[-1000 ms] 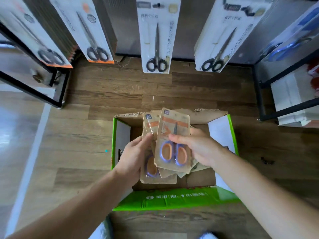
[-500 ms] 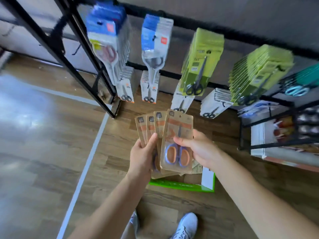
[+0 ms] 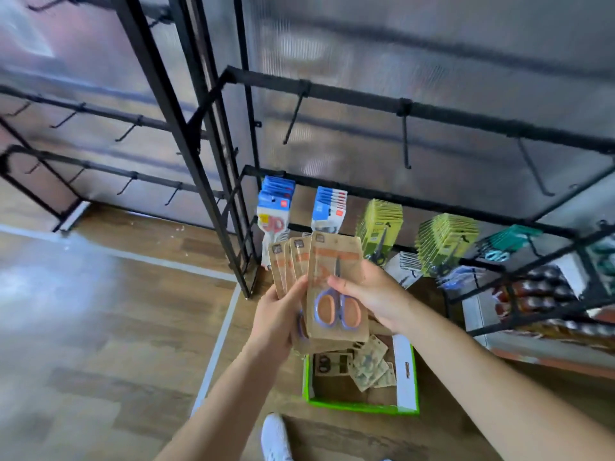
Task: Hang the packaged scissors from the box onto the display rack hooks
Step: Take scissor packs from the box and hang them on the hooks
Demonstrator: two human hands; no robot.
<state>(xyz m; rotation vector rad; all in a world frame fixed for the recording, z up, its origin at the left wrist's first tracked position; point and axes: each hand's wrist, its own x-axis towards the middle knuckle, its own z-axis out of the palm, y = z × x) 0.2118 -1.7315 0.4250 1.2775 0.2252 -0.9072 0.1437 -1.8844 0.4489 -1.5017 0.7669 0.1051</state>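
Wood-plank floor fills the near and left part of the view, crossed by a pale painted line, and the toe of a white shoe shows at the near edge. Just beyond the shoe a green-edged cardboard box sits on the floor with its flaps open, a few brown packs of scissors lying loose inside it. Both bare arms reach forward above the box. The left hand grips a fan of brown card packs, its thumb laid across their fronts and its fingers behind. The right hand pinches the front pack by its right edge, thumb on the face and fingers behind; this pack stands upright, overlaps the fan, and shows scissors with orange and purple handles. Beyond the hands stands a black metal rack. Its lower rail carries rows of blue packs, yellow-green packs and, further right, teal packs. Thin black hooks jut from the upper rail, well above the held packs. A second black rack with hooks stands to the far left. Behind both racks runs a cloudy ribbed wall panel.
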